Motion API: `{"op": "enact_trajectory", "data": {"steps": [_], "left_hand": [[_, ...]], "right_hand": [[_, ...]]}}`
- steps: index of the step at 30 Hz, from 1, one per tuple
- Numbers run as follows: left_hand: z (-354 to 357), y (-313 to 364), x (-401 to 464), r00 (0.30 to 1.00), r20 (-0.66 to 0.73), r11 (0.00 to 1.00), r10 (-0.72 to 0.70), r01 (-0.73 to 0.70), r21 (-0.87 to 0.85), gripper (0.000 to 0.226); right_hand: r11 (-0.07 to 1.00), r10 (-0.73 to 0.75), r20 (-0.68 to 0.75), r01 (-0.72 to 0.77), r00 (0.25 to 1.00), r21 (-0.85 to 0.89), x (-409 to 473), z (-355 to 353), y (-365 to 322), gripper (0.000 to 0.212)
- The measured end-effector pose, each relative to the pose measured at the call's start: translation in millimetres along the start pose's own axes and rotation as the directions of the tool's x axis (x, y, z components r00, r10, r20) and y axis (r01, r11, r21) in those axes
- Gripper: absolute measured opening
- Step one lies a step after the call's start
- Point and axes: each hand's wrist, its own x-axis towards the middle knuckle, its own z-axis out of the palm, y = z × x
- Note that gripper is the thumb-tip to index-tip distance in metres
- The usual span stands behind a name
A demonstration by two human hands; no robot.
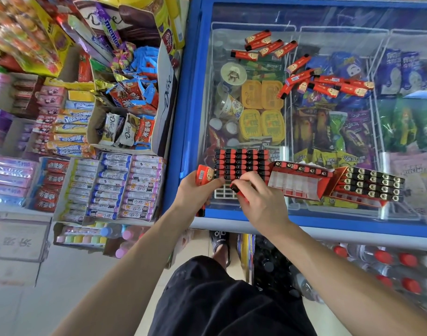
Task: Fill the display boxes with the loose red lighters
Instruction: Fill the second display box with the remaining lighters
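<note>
Freezer glass (256, 214) carries three display boxes (239, 166); both hands (261, 200) pinch red lighters (236, 190), loose ones (328, 87) beyond.

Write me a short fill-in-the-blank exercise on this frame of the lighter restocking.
1. The display boxes rest on the glass lid of a ____.
2. The right hand pushes one lighter into the ____ of the three boxes.
3. The left hand holds spare lighters of ____ colour.
4. Loose lighters lie on the lid ____ the boxes.

Missing: freezer; leftmost; red; beyond
</note>
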Motion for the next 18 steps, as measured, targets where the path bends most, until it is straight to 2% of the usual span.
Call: {"op": "enact_trajectory", "data": {"steps": [6, 18], "left_hand": [[0.8, 1.5, -0.7, 1.0, 0.025, 1.0, 0.008, -0.008, 0.004, 0.026], [5.5, 4.6, -0.6, 0.997, -0.013, 0.988, 0.082, -0.08, 0.131, 0.026]], "right_hand": [[1.0, -0.023, 0.043, 0.023, 0.999, -0.005, 2.0, 6.1, -1.2, 0.019], [0.997, 0.067, 0.033, -0.069, 0.997, 0.039, 0.9, -1.1, -9.3, 0.016]]}}
